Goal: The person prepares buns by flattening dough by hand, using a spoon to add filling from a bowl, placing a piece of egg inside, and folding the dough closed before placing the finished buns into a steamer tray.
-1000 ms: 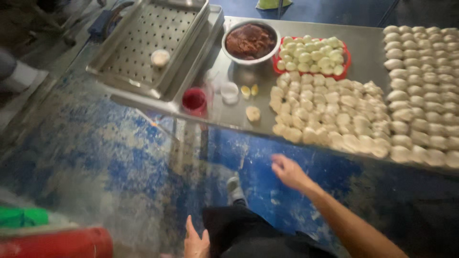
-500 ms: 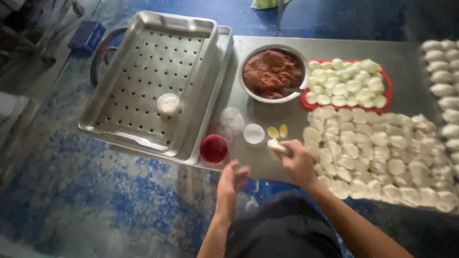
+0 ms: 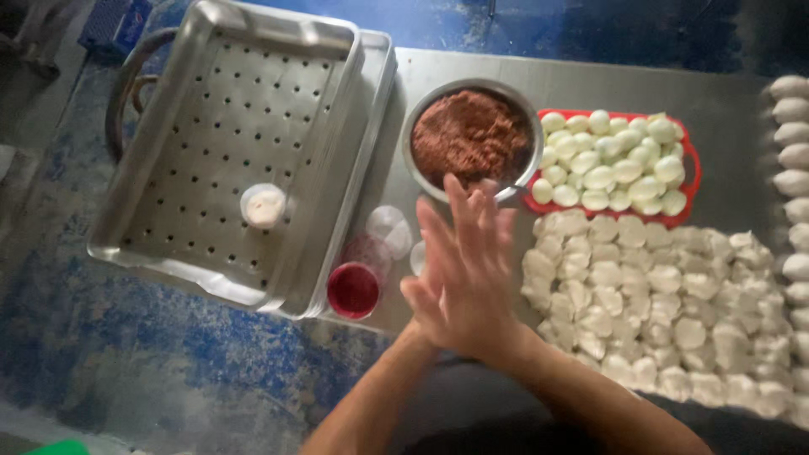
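My left hand (image 3: 438, 295) and my right hand (image 3: 487, 244) are pressed palm to palm, fingers straight, over the steel table's (image 3: 590, 80) front edge. What lies between the palms is hidden. Just right of them spreads a pile of flattened white dough pieces (image 3: 657, 286). Behind the fingertips stands a steel bowl (image 3: 408, 143) of reddish-brown filling (image 3: 468, 135). A red tray (image 3: 693, 160) of round white balls sits right of the bowl.
A perforated steel tray (image 3: 236, 101) lies at the left with a small white cup (image 3: 264, 206) in it. A red cup (image 3: 353, 289) and clear lids (image 3: 389, 227) stand by its corner. Dough lumps (image 3: 790, 160) line the right edge. Below is a blue floor (image 3: 168, 371).
My right hand was on a dough piece at the pile's left edge half a second ago. Both hands have since come together palm to palm. The camera has moved closer to the table.
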